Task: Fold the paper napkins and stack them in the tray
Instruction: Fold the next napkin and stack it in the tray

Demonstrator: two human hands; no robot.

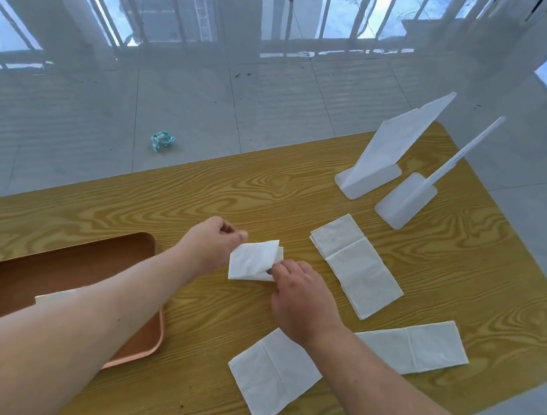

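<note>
A small white folded napkin lies mid-table between both hands. My left hand pinches its upper left corner. My right hand pinches its lower right edge. The copper-brown tray sits at the left, with a white napkin in it, mostly hidden under my left forearm. Three flat napkins lie unfolded on the table: one to the right of my hands, one at the near right, one partly under my right forearm.
The wooden table ends close on the right and far side. Two white plastic stands rise at the far right corner. A crumpled teal wrapper lies on the tiled floor beyond the table.
</note>
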